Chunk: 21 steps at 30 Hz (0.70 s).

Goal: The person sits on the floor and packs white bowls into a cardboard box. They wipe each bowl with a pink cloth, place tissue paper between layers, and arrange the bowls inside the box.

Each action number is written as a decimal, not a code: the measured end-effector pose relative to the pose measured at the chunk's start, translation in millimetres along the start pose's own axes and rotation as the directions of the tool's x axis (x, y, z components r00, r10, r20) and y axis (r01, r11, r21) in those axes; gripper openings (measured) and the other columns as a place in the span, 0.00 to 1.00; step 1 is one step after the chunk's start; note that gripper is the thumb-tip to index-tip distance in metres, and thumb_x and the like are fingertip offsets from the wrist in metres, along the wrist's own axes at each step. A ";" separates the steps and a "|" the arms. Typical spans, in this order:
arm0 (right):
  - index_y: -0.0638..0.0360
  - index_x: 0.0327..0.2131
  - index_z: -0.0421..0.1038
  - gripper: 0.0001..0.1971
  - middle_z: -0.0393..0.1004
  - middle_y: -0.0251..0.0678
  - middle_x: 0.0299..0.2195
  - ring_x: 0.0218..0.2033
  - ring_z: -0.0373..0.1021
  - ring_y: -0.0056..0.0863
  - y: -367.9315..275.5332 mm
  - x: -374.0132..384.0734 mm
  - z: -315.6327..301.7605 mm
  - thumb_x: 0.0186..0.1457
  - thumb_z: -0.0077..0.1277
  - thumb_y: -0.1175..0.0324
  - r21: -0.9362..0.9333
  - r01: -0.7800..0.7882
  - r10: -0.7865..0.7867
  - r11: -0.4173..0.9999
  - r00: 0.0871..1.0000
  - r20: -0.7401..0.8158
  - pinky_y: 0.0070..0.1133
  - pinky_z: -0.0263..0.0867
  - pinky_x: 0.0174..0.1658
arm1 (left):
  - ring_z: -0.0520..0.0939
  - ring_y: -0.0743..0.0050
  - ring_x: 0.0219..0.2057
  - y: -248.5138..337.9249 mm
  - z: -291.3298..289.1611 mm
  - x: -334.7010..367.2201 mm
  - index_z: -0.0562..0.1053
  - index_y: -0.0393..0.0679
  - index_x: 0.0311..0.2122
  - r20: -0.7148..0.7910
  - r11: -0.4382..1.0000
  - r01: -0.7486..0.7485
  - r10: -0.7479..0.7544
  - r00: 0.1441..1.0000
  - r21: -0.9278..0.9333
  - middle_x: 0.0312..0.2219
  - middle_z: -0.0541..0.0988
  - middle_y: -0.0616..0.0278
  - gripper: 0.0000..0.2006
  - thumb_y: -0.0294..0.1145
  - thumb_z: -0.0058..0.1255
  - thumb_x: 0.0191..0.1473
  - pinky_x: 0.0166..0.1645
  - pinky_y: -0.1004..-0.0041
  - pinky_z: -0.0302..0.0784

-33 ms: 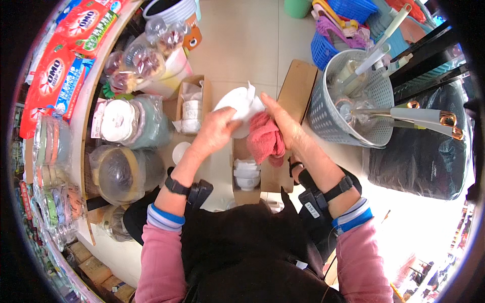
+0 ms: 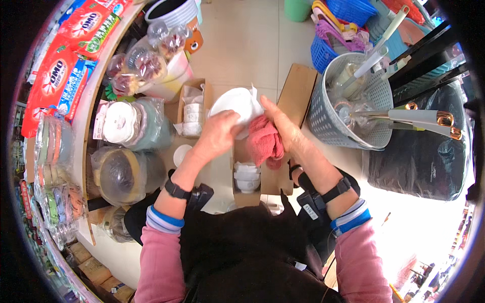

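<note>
In front of me my left hand point(image 2: 220, 132) is closed on the rim of a white bowl point(image 2: 228, 102), which is tilted. My right hand point(image 2: 284, 127) grips a crumpled red cloth point(image 2: 264, 140) beside the bowl, its thumb stretched upward. A piece of white paper point(image 2: 255, 99) stands up between the bowl and the right thumb; what holds it is hidden. Below my hands, an open cardboard box point(image 2: 246, 199) contains stacked white bowls point(image 2: 247, 183) with paper between them. One small white bowl point(image 2: 182, 154) rests on the floor to the left.
Another cardboard box point(image 2: 203, 87) with paper-wrapped bowls stands left of my hands. A tall grey perforated basket point(image 2: 323, 118) of long-handled tools is at the right, near a black wrapped bundle point(image 2: 419, 156). Plastic-wrapped containers point(image 2: 124, 171) line the left shelf.
The white bowl has shifted slightly left and turned, so its round shape shows more. My left hand has moved a little with it; the right hand keeps the red cloth.
</note>
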State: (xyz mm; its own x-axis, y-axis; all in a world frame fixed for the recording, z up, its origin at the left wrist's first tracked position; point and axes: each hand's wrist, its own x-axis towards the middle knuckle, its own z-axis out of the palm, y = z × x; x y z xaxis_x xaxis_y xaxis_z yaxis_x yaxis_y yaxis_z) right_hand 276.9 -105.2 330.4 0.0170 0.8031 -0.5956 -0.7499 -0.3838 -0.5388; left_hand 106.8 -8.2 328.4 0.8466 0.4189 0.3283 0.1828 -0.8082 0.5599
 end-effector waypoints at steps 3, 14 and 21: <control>0.61 0.43 0.66 0.32 0.71 0.35 0.26 0.25 0.70 0.27 -4.3 -11.5 12.2 0.48 0.53 0.40 0.075 -0.082 0.079 0.994 0.996 0.038 0.25 0.70 0.30 | 0.73 0.52 0.33 37.8 -16.1 4.9 0.66 0.38 0.27 0.085 0.943 -0.174 0.156 0.984 0.283 0.26 0.70 0.53 0.09 0.20 0.51 0.37 0.38 0.61 0.69; 0.69 0.36 0.67 0.17 0.70 0.35 0.26 0.28 0.69 0.27 2.7 -28.8 14.9 0.45 0.52 0.66 -0.189 0.098 -0.070 0.977 0.986 0.149 0.25 0.67 0.32 | 0.70 0.54 0.47 107.0 -48.2 -12.8 0.71 0.35 0.39 -0.066 0.813 -0.210 0.291 0.955 0.544 0.37 0.70 0.50 0.15 0.28 0.51 0.44 0.60 0.47 0.54; 0.72 0.44 0.66 0.23 0.72 0.37 0.35 0.33 0.69 0.26 -3.7 -46.8 21.4 0.43 0.50 0.70 -0.160 0.214 -0.165 0.964 0.947 0.277 0.23 0.67 0.37 | 0.68 0.57 0.52 110.6 -66.9 -31.1 0.58 0.36 0.58 -0.451 0.895 0.188 -0.374 0.810 -0.404 0.52 0.65 0.48 0.30 0.32 0.53 0.51 0.57 0.62 0.61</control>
State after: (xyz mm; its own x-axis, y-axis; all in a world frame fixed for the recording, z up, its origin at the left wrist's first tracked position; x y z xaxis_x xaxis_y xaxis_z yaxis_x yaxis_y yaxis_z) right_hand 264.7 -131.6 373.0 -0.0435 0.9497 -0.3102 -0.6133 -0.2705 -0.7421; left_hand 67.2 -82.9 431.0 0.3923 0.8283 0.4000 0.1214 -0.4777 0.8701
